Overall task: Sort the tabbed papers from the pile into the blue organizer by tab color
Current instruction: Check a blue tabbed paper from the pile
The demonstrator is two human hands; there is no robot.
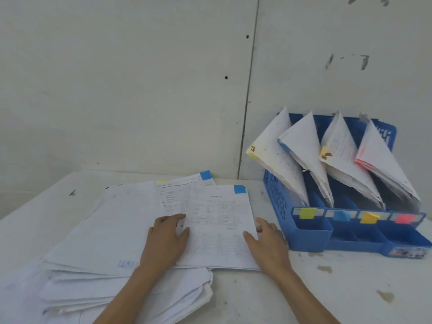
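Observation:
A loose pile of white papers (pixel 100 249) spreads over the table's left half. On top lies a printed sheet (pixel 217 228) with a blue tab (pixel 239 189) at its upper right corner. My left hand (pixel 167 239) rests on the sheet's left edge, thumb on the sheet. My right hand (pixel 268 242) touches its right edge with relaxed fingers. Behind it a second sheet shows another blue tab (pixel 206 175) and a small yellow tab (pixel 160 181). The blue organizer (pixel 275 199) stands at the right, with papers leaning in all its slots.
The organizer's front rail carries colour labels: green-yellow (pixel 308 213), blue (pixel 341 215), orange-yellow (pixel 369 217) and pink (pixel 404 218). A grey-white wall rises just behind the table. The stained white table (pixel 339 288) extends in front of the organizer.

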